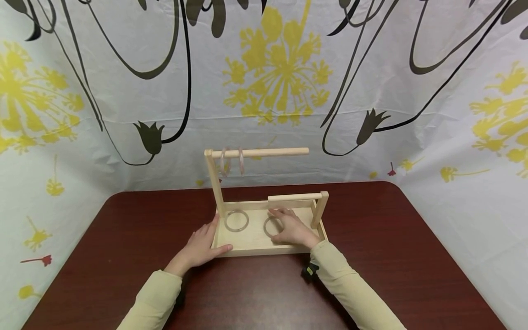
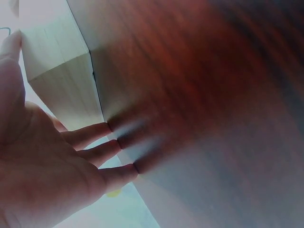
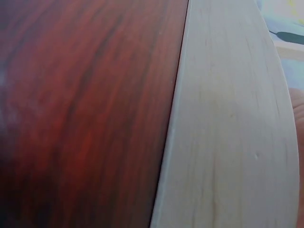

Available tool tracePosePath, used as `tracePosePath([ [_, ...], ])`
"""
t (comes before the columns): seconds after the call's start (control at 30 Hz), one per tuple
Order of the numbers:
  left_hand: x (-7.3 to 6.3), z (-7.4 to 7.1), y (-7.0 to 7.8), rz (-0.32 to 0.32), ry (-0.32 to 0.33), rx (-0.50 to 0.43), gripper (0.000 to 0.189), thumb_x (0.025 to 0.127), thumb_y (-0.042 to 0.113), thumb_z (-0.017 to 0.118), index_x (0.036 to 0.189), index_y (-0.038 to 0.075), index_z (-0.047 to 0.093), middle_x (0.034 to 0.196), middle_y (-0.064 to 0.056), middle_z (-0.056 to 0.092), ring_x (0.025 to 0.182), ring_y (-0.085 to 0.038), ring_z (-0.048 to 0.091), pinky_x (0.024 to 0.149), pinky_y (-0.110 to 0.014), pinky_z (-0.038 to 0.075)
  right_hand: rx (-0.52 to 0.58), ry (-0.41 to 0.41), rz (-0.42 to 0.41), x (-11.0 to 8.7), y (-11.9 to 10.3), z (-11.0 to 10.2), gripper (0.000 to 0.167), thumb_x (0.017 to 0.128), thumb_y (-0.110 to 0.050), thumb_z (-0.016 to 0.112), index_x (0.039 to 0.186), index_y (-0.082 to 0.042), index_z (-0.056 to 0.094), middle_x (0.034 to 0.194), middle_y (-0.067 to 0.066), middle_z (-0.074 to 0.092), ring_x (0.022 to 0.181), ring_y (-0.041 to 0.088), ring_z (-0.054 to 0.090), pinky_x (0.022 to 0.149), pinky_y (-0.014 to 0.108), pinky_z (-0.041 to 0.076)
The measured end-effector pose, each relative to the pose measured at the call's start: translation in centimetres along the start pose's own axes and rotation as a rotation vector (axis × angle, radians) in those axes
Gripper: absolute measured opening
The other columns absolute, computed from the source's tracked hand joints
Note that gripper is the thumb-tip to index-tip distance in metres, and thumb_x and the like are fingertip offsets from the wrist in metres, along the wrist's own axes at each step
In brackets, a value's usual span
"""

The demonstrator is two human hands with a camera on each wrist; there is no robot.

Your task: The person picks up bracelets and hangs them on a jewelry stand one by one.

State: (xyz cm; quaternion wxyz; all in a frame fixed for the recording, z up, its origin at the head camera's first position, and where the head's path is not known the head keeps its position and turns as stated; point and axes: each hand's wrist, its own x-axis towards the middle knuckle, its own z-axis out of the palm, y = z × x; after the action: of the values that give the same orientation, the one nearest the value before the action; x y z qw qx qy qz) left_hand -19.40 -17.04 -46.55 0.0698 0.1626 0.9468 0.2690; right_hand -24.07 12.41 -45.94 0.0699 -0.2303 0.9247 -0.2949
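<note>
A shallow wooden tray [image 1: 251,240] carries a tall post with a long peg [image 1: 276,152] at the left and a shorter peg [image 1: 294,197] at the right. Two clear rings hang on the long peg, among them this ring [image 1: 241,161]. Inside the tray, another ring [image 1: 226,226] lies flat at the left. My right hand [image 1: 294,230] reaches over the front wall and holds a second ring [image 1: 265,228] by its rim between thumb and fingers. My left hand [image 1: 200,245] rests at the tray's front left corner, thumb along the front wall, straight fingertips [image 2: 129,172] down on the table.
The tray stands on a dark red-brown table [image 1: 140,229], towards its far edge. Behind and beside the table hangs a white curtain [image 1: 198,91] with yellow and dark plant prints. The tray's outer wall [image 3: 228,118] fills much of the right wrist view.
</note>
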Motion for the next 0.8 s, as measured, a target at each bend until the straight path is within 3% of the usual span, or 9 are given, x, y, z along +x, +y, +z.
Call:
tracePosePath([
  [0.3, -0.1, -0.1, 0.0, -0.004, -0.009, 0.004, 0.101, 0.089, 0.053, 0.062, 0.153, -0.004, 0.010, 0.146, -0.032, 0.033, 0.133, -0.048, 0.032, 0.102, -0.066, 0.022, -0.010, 0.008, -0.098, 0.0, -0.9, 0.4, 0.084, 0.066, -0.019, 0.085, 0.139, 0.001, 0.049, 0.129, 0.017, 0.052, 0.120, 0.034, 0.045, 0.098, 0.047, 0.039],
  [0.5, -0.1, -0.1, 0.0, -0.003, -0.004, 0.006, 0.101, 0.089, 0.053, 0.063, 0.153, -0.005, 0.011, 0.144, -0.033, 0.034, 0.131, -0.048, 0.033, 0.102, -0.066, 0.023, 0.052, 0.044, -0.170, -0.4, -2.1, 0.1, 0.075, 0.069, -0.016, 0.081, 0.137, 0.002, 0.052, 0.132, 0.021, 0.047, 0.122, 0.035, 0.044, 0.098, 0.048, 0.039],
  [0.8, 0.0, -0.1, 0.0, -0.010, -0.006, 0.004, 0.101, 0.089, 0.054, 0.062, 0.153, -0.004, 0.010, 0.146, -0.032, 0.032, 0.133, -0.048, 0.031, 0.102, -0.067, 0.021, 0.070, 0.073, -0.249, -1.0, -4.1, -0.8, 0.072, 0.071, -0.017, 0.080, 0.136, -0.001, 0.054, 0.131, 0.015, 0.050, 0.122, 0.028, 0.045, 0.100, 0.043, 0.039],
])
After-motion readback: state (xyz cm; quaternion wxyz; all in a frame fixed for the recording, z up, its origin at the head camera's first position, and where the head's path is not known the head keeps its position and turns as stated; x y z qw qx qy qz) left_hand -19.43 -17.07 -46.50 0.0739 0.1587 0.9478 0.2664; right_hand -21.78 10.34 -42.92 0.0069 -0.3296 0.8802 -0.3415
